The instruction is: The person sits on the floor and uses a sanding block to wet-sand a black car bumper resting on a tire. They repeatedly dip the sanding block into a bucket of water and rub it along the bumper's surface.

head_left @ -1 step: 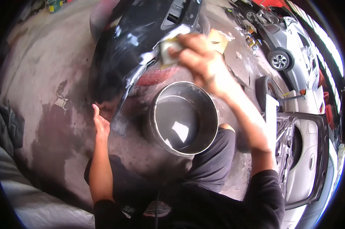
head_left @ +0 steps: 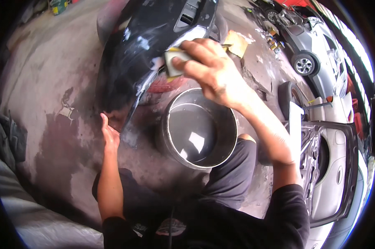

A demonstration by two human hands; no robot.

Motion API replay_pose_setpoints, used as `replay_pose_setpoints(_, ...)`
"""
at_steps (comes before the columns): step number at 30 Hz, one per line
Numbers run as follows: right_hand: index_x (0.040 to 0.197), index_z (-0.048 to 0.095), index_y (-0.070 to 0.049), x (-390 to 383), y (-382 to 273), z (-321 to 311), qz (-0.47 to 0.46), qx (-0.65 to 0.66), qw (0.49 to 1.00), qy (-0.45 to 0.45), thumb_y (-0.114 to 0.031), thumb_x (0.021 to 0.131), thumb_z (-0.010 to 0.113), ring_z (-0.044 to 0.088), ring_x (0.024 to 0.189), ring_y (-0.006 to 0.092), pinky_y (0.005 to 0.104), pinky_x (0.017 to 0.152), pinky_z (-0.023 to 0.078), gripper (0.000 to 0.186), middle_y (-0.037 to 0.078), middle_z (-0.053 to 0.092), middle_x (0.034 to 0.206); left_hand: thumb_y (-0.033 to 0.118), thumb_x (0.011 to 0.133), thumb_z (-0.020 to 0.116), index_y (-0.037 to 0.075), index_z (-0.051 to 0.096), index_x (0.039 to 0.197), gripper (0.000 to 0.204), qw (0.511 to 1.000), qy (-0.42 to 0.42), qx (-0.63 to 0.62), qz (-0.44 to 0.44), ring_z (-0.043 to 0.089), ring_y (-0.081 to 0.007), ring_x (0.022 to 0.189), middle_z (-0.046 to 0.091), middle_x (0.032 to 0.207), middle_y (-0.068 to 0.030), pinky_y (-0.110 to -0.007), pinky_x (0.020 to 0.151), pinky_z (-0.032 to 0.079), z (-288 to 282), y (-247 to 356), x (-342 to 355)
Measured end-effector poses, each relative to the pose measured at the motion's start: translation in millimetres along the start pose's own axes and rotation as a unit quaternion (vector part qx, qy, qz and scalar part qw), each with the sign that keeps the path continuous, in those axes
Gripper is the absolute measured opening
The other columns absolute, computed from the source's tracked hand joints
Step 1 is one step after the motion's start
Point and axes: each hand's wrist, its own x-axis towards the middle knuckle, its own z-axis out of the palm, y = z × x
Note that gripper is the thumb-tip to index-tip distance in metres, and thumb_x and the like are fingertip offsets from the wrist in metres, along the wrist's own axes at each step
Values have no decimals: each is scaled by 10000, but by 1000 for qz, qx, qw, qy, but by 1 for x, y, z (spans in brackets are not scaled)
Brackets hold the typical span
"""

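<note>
Crouching over a wet concrete floor (head_left: 42,74), a person in dark shorts works on a black car bumper (head_left: 129,54). Nearest, a round metal bucket (head_left: 200,128) holding water stands between the knees. The left hand (head_left: 110,135), open and flat, presses against the bumper's lower edge. Beyond the bucket, the right hand (head_left: 212,70) grips a small pale sanding block (head_left: 173,62) against the bumper's soapy surface. Farther right stand a detached silver car door (head_left: 332,166) and a grey car (head_left: 316,45).
</note>
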Motion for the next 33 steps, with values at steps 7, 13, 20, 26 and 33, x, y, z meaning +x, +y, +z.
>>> replay_pose_setpoints(7,1160,769,-87,-24,45,-12,85,-59,991,85,-87,797,744,675,1167,394,492,1000,545,364,179,705,1313,669,994,677,125,489,1548,799,999,-25,-4,20,544,-265,1425,544,1542,-95,-499,1189,459,-2,1,4)
replay_pose_setpoints(13,1275,727,-104,12,-7,-2,-10,-30,999,-26,-102,809,709,608,1287,385,505,1093,483,467,184,644,1416,709,985,644,138,411,1639,899,1000,-2,-3,31,427,-269,1551,474,1660,-97,-482,1280,340,-17,-1,10)
replay_pose_setpoints(20,1218,745,-85,-14,21,1,27,-22,998,60,-37,773,754,657,1186,394,514,1044,518,447,178,687,1346,677,982,686,123,435,1615,878,1000,-13,6,27,482,-262,1492,496,1617,-94,-474,1246,381,-18,-14,19)
replay_pose_setpoints(26,1160,773,-92,-9,31,-15,8,-59,998,31,-63,793,751,669,1190,403,487,1003,558,369,192,701,1329,698,987,655,91,571,1485,790,999,18,-2,29,531,-276,1457,578,1556,-96,-474,1247,388,-9,-9,17)
replay_pose_setpoints(33,1253,731,-105,11,-23,14,-34,-31,999,-23,-167,834,700,612,1278,390,516,1060,506,424,185,634,1426,688,981,673,83,590,1460,776,1000,-11,-6,13,553,-284,1430,614,1512,-102,-485,1241,397,-18,-14,19)
